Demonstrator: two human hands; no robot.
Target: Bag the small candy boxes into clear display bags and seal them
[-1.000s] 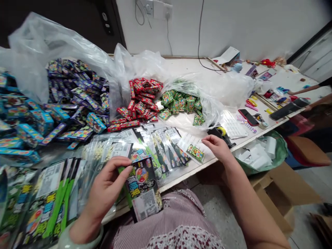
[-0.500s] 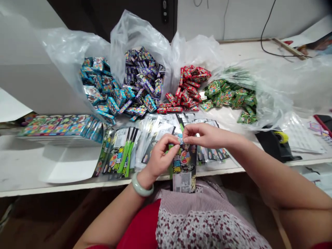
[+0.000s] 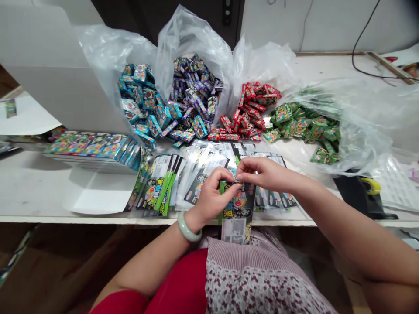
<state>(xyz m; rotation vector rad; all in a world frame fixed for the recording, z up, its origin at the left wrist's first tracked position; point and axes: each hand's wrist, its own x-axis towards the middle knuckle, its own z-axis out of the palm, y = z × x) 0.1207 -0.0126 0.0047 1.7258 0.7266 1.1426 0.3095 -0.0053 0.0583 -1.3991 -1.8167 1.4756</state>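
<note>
Just right of the frame's centre, the left hand curls, thumb opposite bent fingers; the right hand nearly meets it, thumb tip close to forefinger; forearms slant in from the lower corners.

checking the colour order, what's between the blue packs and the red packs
Purple packs and part of their plastic bag lie there, in the head view.

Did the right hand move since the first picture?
Yes. The right hand has moved left, from beside the yellow tape roll to the black packet in the left hand.
</note>
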